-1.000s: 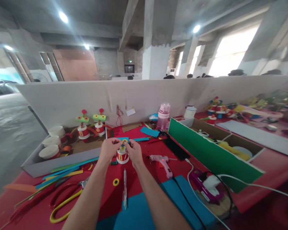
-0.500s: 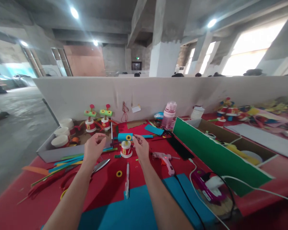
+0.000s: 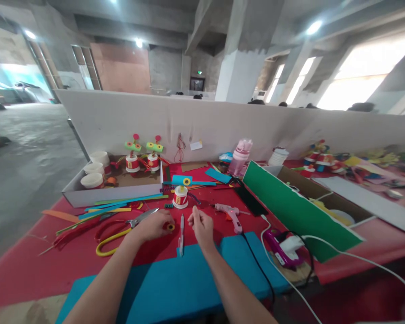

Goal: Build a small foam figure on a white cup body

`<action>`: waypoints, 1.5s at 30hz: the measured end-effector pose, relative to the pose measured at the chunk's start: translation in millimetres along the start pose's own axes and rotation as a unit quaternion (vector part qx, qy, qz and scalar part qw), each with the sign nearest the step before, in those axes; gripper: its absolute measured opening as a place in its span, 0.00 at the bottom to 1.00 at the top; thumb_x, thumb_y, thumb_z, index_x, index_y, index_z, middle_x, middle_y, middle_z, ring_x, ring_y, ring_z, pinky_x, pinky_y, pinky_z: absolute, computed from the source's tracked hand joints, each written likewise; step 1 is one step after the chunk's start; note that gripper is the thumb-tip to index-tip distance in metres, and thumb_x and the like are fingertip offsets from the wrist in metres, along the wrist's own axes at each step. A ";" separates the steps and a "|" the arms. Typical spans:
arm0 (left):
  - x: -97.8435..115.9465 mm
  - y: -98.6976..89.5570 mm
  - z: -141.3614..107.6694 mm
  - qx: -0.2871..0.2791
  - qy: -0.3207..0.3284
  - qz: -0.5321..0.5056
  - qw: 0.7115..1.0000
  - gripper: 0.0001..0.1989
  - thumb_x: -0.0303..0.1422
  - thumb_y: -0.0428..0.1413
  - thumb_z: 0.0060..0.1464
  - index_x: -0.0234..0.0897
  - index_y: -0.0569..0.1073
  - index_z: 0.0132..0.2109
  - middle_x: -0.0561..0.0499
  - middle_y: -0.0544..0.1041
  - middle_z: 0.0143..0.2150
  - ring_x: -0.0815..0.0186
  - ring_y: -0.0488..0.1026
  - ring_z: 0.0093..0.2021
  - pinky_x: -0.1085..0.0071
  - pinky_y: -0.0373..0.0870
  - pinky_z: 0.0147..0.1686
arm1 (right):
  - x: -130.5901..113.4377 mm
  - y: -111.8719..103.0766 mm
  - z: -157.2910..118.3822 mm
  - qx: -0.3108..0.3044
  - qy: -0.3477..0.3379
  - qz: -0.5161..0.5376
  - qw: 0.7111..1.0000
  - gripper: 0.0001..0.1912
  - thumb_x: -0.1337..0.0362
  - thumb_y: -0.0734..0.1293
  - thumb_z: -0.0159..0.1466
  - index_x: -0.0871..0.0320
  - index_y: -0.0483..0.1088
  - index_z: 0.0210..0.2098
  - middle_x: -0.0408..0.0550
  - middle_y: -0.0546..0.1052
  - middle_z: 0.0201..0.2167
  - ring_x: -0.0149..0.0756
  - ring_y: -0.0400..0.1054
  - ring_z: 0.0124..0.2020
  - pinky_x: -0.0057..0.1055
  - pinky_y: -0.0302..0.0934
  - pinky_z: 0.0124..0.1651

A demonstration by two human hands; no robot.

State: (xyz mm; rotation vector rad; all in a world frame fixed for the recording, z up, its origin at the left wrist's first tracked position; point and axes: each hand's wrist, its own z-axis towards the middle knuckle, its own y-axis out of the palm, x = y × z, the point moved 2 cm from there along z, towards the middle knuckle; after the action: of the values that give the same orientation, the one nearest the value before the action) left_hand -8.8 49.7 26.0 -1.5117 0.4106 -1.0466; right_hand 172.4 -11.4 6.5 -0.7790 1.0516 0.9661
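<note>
My left hand (image 3: 157, 225) is low over the red table, its fingers closed on a small yellow paper disc with a black centre (image 3: 170, 227). To its right, my right hand (image 3: 203, 226) is held with curled fingers, and nothing shows in them. Between the hands lies a white pen (image 3: 182, 236). Just beyond stands a small figure with a red and white cup body (image 3: 180, 197). A blue paper tube (image 3: 177, 180) tops it, bearing one yellow-and-black disc on its right part. A dark coil sticks out at the cup's right side.
Scissors (image 3: 113, 243) and paper strips (image 3: 118, 206) lie at left, before a box (image 3: 111, 197) with cups and two finished-looking figures. At right are a pink glue gun (image 3: 230, 212), a phone (image 3: 251, 201), a purple power strip (image 3: 283, 252) with cables, and a green-sided box (image 3: 290, 211).
My right hand has left the blue tube and drawn back toward me. My left hand has come down and right, from the air onto the loose yellow disc.
</note>
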 end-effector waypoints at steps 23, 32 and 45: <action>33.1 9.9 7.8 0.133 0.000 -0.186 0.974 0.08 0.30 0.54 0.52 0.34 0.76 0.39 0.49 0.77 0.36 0.66 0.72 0.35 0.72 0.67 0.36 | 14.0 11.3 -16.5 -0.131 0.226 0.205 0.943 0.24 0.44 0.70 0.52 0.57 0.66 0.33 0.40 0.73 0.23 0.29 0.67 0.20 0.26 0.63 0.24; 37.6 12.3 5.3 0.004 0.089 -0.113 0.990 0.23 0.20 0.47 0.48 0.40 0.77 0.47 0.50 0.78 0.39 0.64 0.70 0.42 0.71 0.66 0.43 | 18.7 -39.8 -20.8 -0.106 0.077 -0.001 0.991 0.11 0.58 0.65 0.59 0.56 0.70 0.39 0.46 0.78 0.31 0.36 0.73 0.31 0.30 0.66 0.33; 15.1 4.8 2.4 0.127 -0.039 0.032 0.991 0.11 0.26 0.50 0.53 0.37 0.77 0.37 0.46 0.77 0.32 0.61 0.72 0.37 0.70 0.63 0.37 | 0.1 -24.3 -35.8 -0.210 -0.078 -0.177 0.958 0.13 0.67 0.60 0.64 0.53 0.73 0.44 0.49 0.78 0.41 0.41 0.73 0.42 0.37 0.66 0.47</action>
State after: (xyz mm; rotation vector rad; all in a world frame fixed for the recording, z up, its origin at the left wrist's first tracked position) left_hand 2.6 38.5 27.4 -1.2991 0.2582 -0.9477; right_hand 182.4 -52.4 -3.2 -1.1749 0.5445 0.9316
